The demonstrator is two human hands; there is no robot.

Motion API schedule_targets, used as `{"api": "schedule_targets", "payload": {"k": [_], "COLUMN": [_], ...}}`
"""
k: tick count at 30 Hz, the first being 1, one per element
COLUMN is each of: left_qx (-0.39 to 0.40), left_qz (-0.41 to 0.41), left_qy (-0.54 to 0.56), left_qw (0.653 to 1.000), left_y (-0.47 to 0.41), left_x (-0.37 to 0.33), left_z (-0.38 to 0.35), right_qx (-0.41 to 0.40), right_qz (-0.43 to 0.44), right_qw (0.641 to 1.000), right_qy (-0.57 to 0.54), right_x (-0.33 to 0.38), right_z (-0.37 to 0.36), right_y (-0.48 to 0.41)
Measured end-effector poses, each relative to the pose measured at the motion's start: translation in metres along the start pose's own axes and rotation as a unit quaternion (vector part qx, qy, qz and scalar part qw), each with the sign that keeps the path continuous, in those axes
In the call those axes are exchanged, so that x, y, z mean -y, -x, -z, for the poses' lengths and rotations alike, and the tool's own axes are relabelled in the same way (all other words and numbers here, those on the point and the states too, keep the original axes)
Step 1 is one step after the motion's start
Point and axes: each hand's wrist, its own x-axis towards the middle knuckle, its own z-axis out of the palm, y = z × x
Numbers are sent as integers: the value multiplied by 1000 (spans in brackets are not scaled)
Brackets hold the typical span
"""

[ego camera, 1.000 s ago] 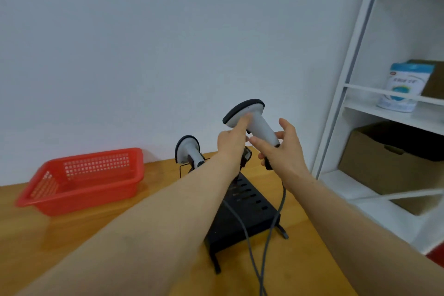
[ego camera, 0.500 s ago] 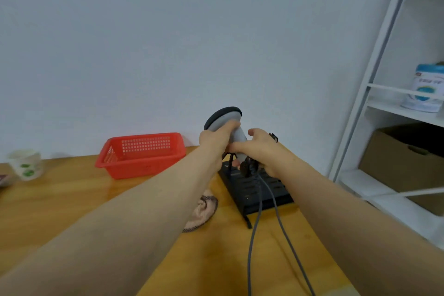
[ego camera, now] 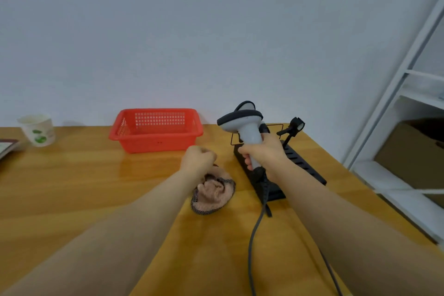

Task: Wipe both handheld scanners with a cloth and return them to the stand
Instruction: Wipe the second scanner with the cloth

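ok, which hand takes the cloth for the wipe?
Left. The left hand is curled right at the far edge of the cloth; whether it already pinches it is unclear. The right hand is occupied, gripping the scanner by its handle above the stand.

Head-worn view, forward and down, close
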Motion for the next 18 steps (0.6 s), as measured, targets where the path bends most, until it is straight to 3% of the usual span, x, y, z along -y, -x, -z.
{"api": "schedule_targets", "payload": {"k": [2, 5, 8, 12, 18], "left_qx": [83, 155, 166, 94, -2], "left_qz": [-29, -102, -149, -150, -42], "left_qy": [-185, -397, -494, -421, -211], "left_qw": [979, 899, 840, 890, 976], "left_y": [-10, -21, -25, -24, -23], "left_x": [22, 43, 51, 55, 40], "left_z": [-7, -16, -21, -21, 4], "right_qx": [5, 12, 21, 42, 47], "right_qz": [-9, -9, -6, 19, 25], "right_qw": [1000, 1000, 1000, 998, 993], "right_qy": [-2, 0, -2, -37, -108], "right_x": [-4, -11, -16, -20, -14], "right_z": [-1, -2, -5, -8, -16], "right_y": [-5, -13, -19, -23, -19]}}
